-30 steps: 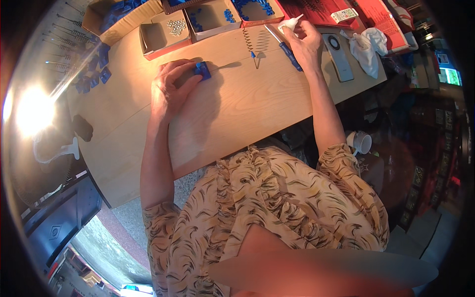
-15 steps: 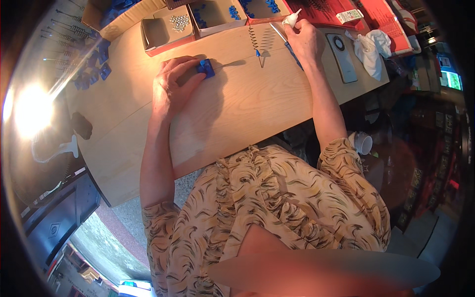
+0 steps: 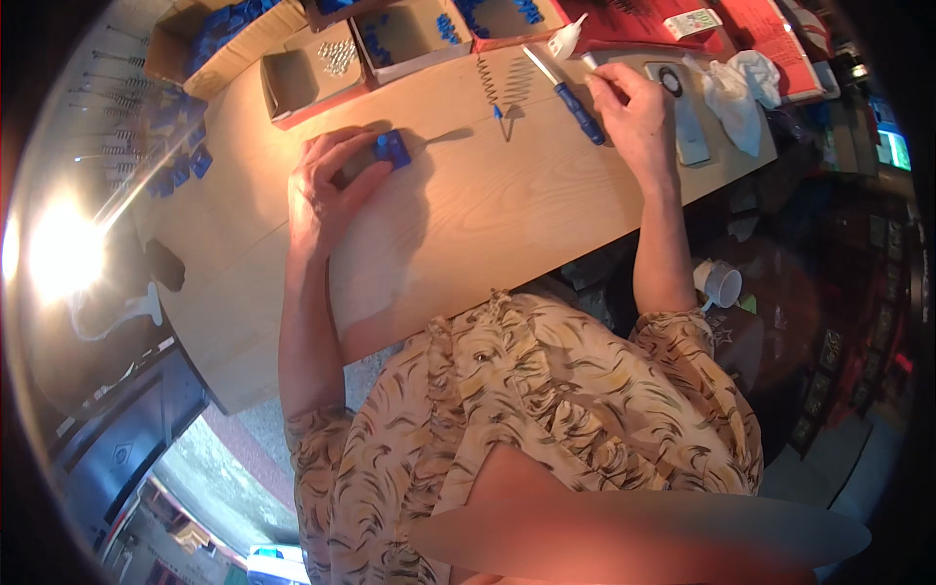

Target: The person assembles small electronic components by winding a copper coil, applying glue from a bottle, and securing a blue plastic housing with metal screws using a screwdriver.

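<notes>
My left hand (image 3: 327,185) rests on the wooden table, its thumb and fingers closed on a small blue plastic block (image 3: 394,148). A thin rod or its shadow reaches out to the right of the block. At the right, my right hand (image 3: 634,112) pinches a small white cap (image 3: 589,60) between thumb and fingertips. Just left of it a small white squeeze bottle (image 3: 565,41) with a pointed nozzle stands apart from the hand. A screwdriver (image 3: 579,113) with a blue handle lies beside my right fingers. Between the hands is a dark coil spring (image 3: 489,86) with a blue piece at its end.
Along the far edge stand cardboard boxes: one of metal beads (image 3: 337,57), others of small blue parts (image 3: 448,28). A phone (image 3: 690,132) and a white cloth (image 3: 733,112) lie at the right. A bright lamp (image 3: 66,249) shines at the left near several blue blocks (image 3: 178,156).
My right hand has let go of the white bottle and moved right and nearer, now with the small white cap. My left hand keeps the blue block, slightly farther left in view.
</notes>
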